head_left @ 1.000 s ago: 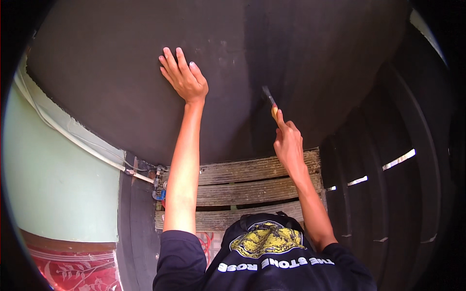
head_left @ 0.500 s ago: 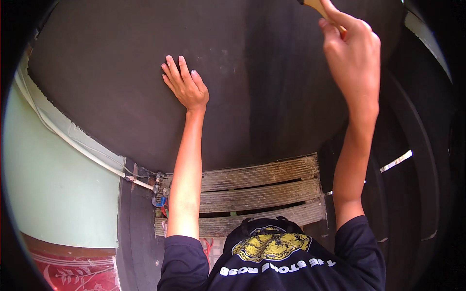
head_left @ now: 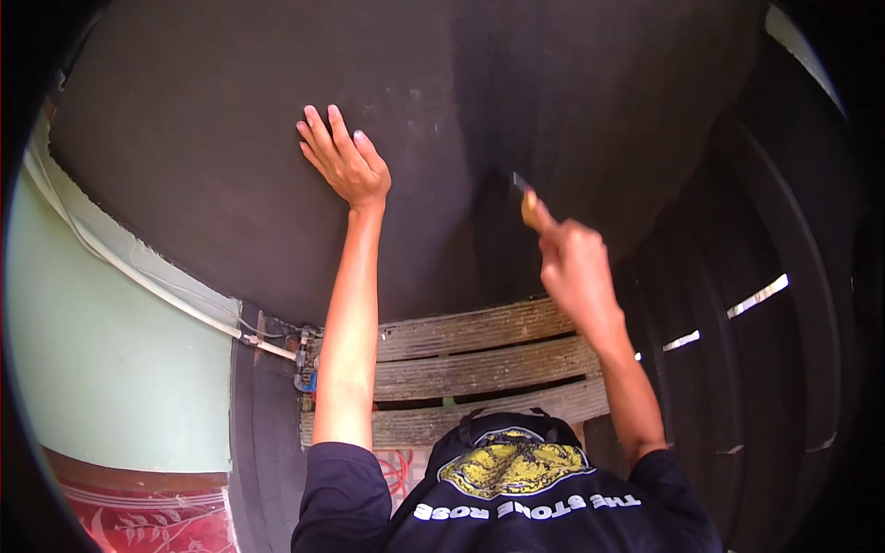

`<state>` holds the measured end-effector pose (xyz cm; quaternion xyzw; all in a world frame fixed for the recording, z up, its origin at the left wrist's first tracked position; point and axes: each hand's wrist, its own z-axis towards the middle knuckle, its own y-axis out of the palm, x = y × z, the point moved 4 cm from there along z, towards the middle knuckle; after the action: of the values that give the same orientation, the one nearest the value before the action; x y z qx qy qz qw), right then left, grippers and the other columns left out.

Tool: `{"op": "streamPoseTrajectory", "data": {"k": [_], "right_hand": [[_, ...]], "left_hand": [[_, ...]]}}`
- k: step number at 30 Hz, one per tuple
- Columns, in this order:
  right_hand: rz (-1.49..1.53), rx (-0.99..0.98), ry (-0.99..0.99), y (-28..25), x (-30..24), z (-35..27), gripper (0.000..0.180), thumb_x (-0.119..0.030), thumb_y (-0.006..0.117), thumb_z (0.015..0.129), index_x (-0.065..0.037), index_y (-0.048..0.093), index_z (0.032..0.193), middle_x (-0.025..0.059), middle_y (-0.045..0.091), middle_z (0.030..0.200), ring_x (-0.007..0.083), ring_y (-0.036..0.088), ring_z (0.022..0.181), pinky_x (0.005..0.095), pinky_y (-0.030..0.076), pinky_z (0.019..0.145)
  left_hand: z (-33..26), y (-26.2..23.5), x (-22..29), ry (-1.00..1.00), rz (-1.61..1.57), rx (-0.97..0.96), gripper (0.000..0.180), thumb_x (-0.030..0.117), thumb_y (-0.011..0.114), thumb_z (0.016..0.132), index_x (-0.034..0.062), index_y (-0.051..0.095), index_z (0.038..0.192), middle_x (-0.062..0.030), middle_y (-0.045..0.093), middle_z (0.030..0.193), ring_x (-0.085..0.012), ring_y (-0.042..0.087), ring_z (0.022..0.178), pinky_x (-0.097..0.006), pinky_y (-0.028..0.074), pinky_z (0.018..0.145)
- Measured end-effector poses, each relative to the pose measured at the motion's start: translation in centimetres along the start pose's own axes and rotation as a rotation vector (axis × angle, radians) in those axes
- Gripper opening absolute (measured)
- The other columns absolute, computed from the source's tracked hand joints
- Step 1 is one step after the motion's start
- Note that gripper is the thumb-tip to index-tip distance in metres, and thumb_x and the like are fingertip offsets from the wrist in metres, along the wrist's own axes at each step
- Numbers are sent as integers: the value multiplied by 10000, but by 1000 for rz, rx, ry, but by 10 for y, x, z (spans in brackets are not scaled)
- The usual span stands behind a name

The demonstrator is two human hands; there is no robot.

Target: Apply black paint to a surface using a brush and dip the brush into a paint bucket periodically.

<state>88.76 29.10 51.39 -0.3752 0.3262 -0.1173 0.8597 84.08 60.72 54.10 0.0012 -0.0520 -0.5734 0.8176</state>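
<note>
My left hand lies flat on the dark grey wall, fingers spread and holding nothing. Lower and to the right, my right hand is closed round the yellowish handle of a paintbrush. The brush points up and left, its dark head at the wall's surface and hard to make out against it. A darker, wet-looking band runs down the wall beside the brush, between my two hands.
Weathered slatted boards sit below the wall. At the left, a white pipe with a valve runs along a pale green wall, above a red patterned cloth. Dark planks with bright gaps stand at the right.
My right hand has swept down and to the left with the paintbrush, from the top right to mid-wall. My left hand stays flat in nearly the same place.
</note>
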Motion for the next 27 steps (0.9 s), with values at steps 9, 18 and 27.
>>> {"op": "streamPoseTrajectory", "data": {"k": [9,18,27], "right_hand": [[-8,556,-274,7,-14,60,642,146,572,859,-86,534,1456,165,560,759,339,572,648,407,479,611],[-13,-67,127,194,99,-98,833,121,575,847,-138,309,1593,244,574,909,443,631,726,521,502,624],[203,103,94,80,24,-56,617,93,570,874,-113,550,1455,178,590,795,317,616,696,424,500,669]], "left_hand": [[3,5,8,28,-26,35,488,219,404,1033,37,475,1480,-231,376,1586,-470,321,1472,-609,250,1169],[3,1,6,12,-27,9,490,221,409,1036,42,456,1490,-214,348,1606,-467,296,1484,-618,236,1171],[1,-1,5,7,-15,14,485,206,410,1025,41,479,1476,-228,374,1587,-473,325,1467,-621,265,1158]]}}
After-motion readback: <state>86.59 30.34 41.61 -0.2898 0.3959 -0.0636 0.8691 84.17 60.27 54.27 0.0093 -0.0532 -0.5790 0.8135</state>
